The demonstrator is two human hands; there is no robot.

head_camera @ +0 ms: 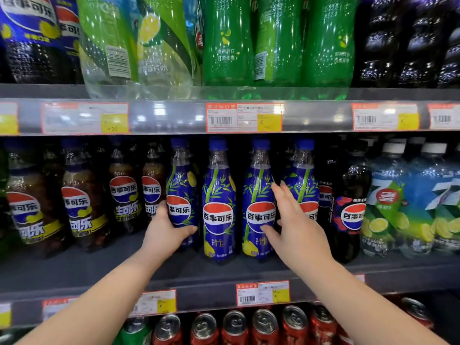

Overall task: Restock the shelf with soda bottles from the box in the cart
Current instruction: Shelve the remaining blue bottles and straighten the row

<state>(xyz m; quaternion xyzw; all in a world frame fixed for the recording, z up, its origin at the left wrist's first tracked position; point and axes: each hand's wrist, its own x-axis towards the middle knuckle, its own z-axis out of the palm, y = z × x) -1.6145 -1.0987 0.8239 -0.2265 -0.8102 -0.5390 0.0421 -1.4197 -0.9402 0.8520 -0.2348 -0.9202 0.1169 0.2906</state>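
Between the thumb and fingers of the left hand stood a blue bamboo-label soda bottle, gripped low, probably to seat it in line on the shelf. Beside it, the right hand lay loosely spread, fingertips touching a neighbouring bottle, seemingly steadying it.

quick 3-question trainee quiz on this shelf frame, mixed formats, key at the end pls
1. True or false: the left hand has its grip closed around a blue bamboo-label bottle.
2. Multiple choice: what sits on the shelf below the blue bottles? A) cans B) cartons C) jars
3. Fill in: the right hand is open, fingers spread, reaching in between two blue bottles with ____ caps.

Key: 1 true; 2 A; 3 blue
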